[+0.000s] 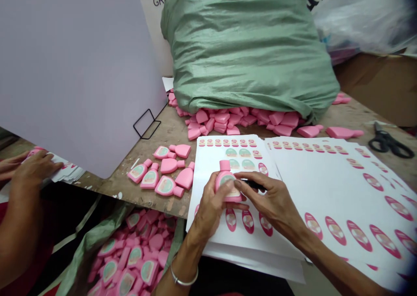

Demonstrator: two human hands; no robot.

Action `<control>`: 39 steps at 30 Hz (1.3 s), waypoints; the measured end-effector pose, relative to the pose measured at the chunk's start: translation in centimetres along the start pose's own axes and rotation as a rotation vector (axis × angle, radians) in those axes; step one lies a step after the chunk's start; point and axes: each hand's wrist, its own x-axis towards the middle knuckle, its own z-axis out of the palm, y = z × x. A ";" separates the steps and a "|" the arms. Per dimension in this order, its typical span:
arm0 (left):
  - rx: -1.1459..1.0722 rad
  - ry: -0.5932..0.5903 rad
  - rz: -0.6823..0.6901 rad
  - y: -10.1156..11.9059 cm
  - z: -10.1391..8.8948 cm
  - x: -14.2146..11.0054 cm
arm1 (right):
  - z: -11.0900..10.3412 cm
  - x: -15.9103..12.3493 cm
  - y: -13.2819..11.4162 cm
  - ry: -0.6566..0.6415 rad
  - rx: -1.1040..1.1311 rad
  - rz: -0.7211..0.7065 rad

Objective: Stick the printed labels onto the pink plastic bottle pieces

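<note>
My left hand [211,207] is closed round a small pink bottle [225,176] held over a white sticker sheet [228,157]. Fingers of my right hand [272,202] press a green oval label onto the bottle's face, and a thin black tool shows under them. Pink oval stickers line the sheet's lower edge below my hands. Several labelled pink bottles [163,174] lie on the wooden table [169,131] just left of the sheet.
A green woven sack [247,48] spills unlabelled pink bottles [234,120] behind the sheets. More sticker sheets [342,178] fan out right; black scissors [389,144] lie far right. A sack of labelled bottles [137,261] sits below the table edge. Another person's hands [29,167] work at left, behind a white board [74,70].
</note>
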 end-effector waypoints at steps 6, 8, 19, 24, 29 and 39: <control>0.033 -0.120 0.018 0.2 -0.3 -0.4 | -1.4 0.8 0.6 -0.021 -0.149 0.134; 0.056 -0.144 -0.005 0.4 -0.1 -0.5 | -1.5 1.2 0.3 -0.075 -0.039 0.192; -0.141 -0.219 -0.098 0.0 -0.9 -0.1 | -2.7 4.1 2.2 -0.019 0.271 0.456; -0.255 -0.162 -0.217 0.3 -0.7 0.8 | -4.2 3.1 2.7 -0.061 0.218 0.415; -0.252 -0.137 -0.175 0.3 -0.4 0.9 | -3.1 1.7 1.9 -0.136 0.195 0.351; -0.014 0.115 -0.067 -0.2 0.6 -0.7 | -0.3 0.9 0.1 -0.277 0.244 0.240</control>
